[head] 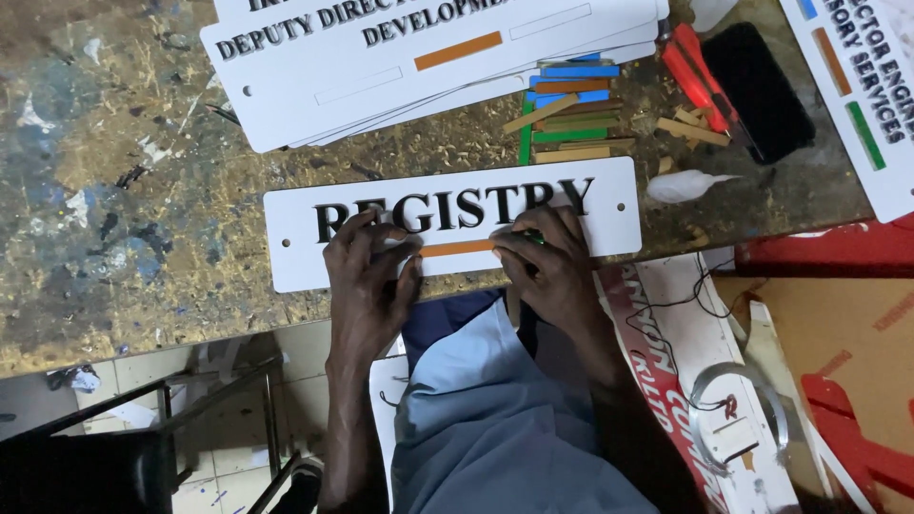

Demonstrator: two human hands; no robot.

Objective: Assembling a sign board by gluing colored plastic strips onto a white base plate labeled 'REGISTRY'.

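Note:
A white rectangular sign plate [295,249] with raised black letters lies on the worn wooden workbench [124,190] near its front edge. An orange strip [457,248] sits in the plate's lower middle. My left hand [367,276] presses its fingers on the plate at the strip's left end. My right hand [547,262] rests on the plate at the strip's right end, fingers curled over a small green piece [535,235] that is mostly hidden.
A stack of larger white sign plates [381,67] lies at the back. Coloured strips [571,114] in blue, green, orange and wood lie beside it. A red-handled tool [695,76], a black pad [762,90], a white scrap [681,186] and another sign [857,95] are at the right.

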